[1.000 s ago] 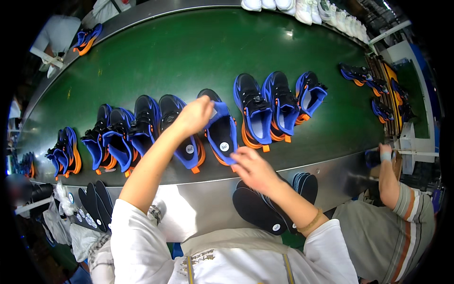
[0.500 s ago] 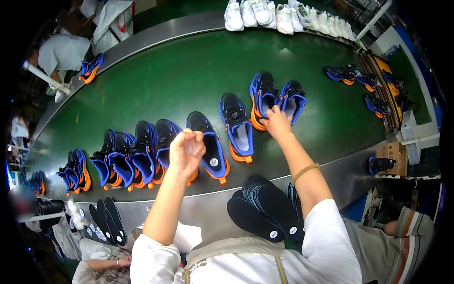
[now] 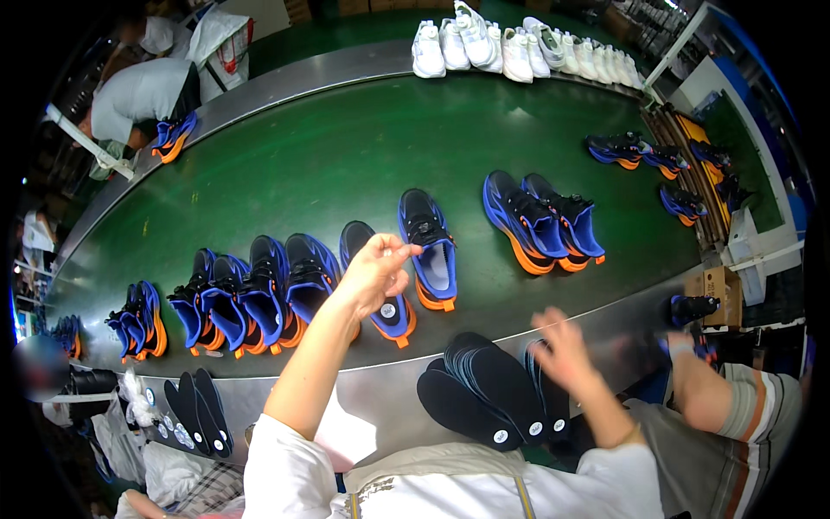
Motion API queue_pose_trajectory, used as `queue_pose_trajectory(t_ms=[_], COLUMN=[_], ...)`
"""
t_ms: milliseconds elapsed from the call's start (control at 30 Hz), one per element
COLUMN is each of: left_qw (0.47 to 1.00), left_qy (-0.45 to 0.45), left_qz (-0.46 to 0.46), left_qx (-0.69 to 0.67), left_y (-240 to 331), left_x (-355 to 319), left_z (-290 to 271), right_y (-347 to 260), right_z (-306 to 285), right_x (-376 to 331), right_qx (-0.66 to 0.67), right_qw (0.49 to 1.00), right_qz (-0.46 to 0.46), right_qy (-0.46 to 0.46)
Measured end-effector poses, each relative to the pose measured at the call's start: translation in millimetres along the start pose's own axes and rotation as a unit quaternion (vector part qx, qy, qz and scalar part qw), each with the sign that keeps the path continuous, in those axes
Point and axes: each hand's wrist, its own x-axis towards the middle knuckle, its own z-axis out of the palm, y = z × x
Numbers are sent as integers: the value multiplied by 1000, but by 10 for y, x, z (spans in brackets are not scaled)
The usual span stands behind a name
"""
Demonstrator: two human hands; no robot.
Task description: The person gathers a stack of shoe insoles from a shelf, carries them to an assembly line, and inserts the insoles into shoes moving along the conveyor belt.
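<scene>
Black, blue and orange sneakers stand in a row on the green table, toes pointing away. Over the heel end of a sneaker (image 3: 377, 322) with a round white label inside is my left hand (image 3: 379, 275). Its fingers are curled with the tips together, beside the opening of a sneaker (image 3: 435, 259) with a pale inside; whatever they may hold is hidden. Farther right stands a pair of sneakers (image 3: 536, 227), apart from both hands. Slightly blurred, my right hand (image 3: 564, 348) hangs with fingers spread above fanned black insoles (image 3: 493, 381) at the near edge.
More insoles (image 3: 192, 411) lie at the near left. White shoes (image 3: 475, 43) line the far ledge. Sneakers (image 3: 616, 149) stand at the right beside a roller section. A cardboard box (image 3: 723, 294) sits at the right edge. Other people are at the far left, near left and right.
My right hand has left the right-hand pair and come back toward the insoles, its fingers spreading. That pair now stands farther right, turned. My left hand has moved right, toward the neighbouring sneaker.
</scene>
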Motion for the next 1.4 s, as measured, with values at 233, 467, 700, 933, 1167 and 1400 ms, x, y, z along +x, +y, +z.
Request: queue_pose_trajectory(t_ms=[233,467,700,933,1167,1400], left_qw=[603,514,659,738,755,767], left_qy=[47,84,14,-39,-19,-40], left_qz=[317,336,178,101,88,132], left_qx=[731,785,730,666,650,626], left_y=[-207,-505,-234,-326,-391,-449], left_x=[516,820,810,1056,932,929], left_z=[68,-138,207,-13,-86,-178], right_y=[-654,-358,-234,-334,-495,-434], right_z=[286,-11,-778,129,-91,866], right_x=[-1215,-1196,337,1364,1500,1550], right_qx=[99,113,442,185,302,-11], right_qw=[970,983,880,963,919,990], right_qz=[197,143,173,56,79,-137], right_qy=[-107,31,-29,-187,-239,-23])
